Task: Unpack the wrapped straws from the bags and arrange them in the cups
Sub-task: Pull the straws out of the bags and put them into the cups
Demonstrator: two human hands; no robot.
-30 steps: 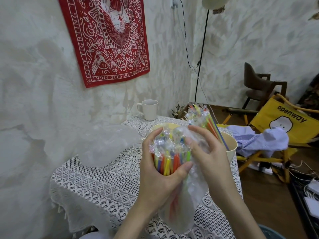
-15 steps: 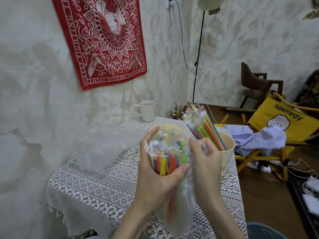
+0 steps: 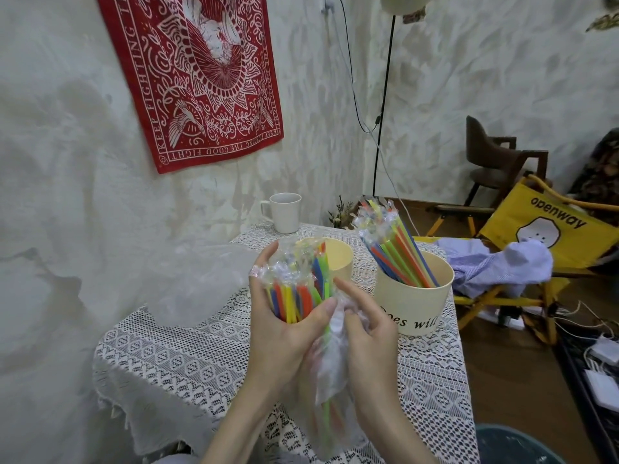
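Straw bundle (image 3: 294, 296) in left hand (image 3: 284, 333)

Two bare forearms rise from the bottom edge of the head view, and no sleeve, cuff, watch or bracelet shows on either of them as far as the picture's edge. The left hand (image 3: 284, 333) is ungloved, with slim fingers and a short, unpainted thumbnail (image 3: 330, 305) trimmed close to the fingertip. At the base of one of its fingers something small and glinting shows; whether that is a ring cannot be told. The right hand (image 3: 370, 333) is likewise bare and ungloved, its fingers long and narrow, with no ring visible on the fingers that show. Its wrist is uncovered too.
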